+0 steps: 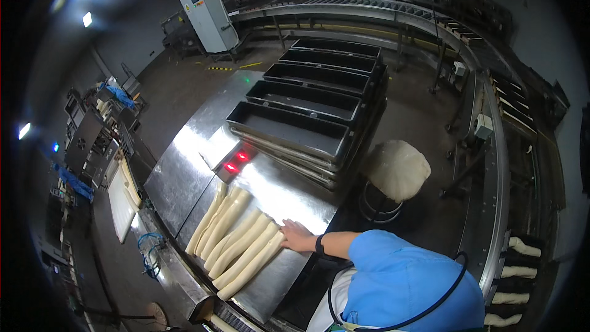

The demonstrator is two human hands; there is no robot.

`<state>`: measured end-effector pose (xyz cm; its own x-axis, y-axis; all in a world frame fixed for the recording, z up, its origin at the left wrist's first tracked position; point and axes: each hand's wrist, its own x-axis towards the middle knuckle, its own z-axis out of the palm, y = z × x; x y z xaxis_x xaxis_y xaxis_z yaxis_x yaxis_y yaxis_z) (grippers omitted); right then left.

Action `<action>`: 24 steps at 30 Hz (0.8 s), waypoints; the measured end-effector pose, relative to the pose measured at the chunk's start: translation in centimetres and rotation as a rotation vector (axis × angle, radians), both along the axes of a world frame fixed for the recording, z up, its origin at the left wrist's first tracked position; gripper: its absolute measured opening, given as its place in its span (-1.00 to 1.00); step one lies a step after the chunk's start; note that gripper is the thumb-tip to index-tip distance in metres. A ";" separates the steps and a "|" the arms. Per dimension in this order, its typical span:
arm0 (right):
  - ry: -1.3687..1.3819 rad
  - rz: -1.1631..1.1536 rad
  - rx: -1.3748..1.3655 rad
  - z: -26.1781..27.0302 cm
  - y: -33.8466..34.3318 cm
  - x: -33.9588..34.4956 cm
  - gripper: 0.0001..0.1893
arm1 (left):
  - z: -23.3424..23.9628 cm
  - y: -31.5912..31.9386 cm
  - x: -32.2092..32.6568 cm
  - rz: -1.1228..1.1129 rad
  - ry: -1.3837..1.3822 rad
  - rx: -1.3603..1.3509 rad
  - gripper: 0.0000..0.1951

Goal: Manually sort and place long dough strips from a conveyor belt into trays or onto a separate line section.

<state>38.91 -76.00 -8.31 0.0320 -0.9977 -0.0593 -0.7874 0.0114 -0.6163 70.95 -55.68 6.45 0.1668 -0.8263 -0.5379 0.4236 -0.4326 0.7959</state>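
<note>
Several long pale dough rolls (244, 242) lie side by side on a shiny steel table (286, 281). My right hand (297, 236), with a dark band at the wrist, is laid at the upper ends of the nearest rolls. Its fingertips appear to touch the dough, and nothing is gripped. My left hand is out of view. Beyond the rolls, a small device with two red lit displays (236, 162) sits on the tabletop. Stacked dark metal loaf pans (290, 129), joined in rows, stand behind it; the top ones look bare inside.
A round stool (398, 170) with a pale wrinkled cover stands beside the table. At the right, a curved conveyor (495, 184) carries dough pieces (514, 272) in dark pans. A mesh belt (226, 323) runs below the table's lower edge. A control cabinet (209, 16) stands at the back.
</note>
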 end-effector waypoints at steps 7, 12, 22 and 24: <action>-0.024 0.004 -0.060 2.6 1.6 -3.6 -0.37 | 1.1 0.1 -0.1 -0.013 0.122 -0.027 -0.38; -0.257 0.422 -0.010 4.1 2.2 1.1 -0.41 | 2.2 -0.5 -0.6 -0.050 0.261 -0.059 -0.38; -0.437 1.134 -0.087 9.4 6.2 12.3 -0.30 | 3.3 0.9 -0.3 0.002 0.575 -0.146 -0.38; -0.043 0.907 0.174 9.0 3.9 10.6 -0.49 | 2.3 2.4 1.3 0.078 0.611 -0.185 -0.38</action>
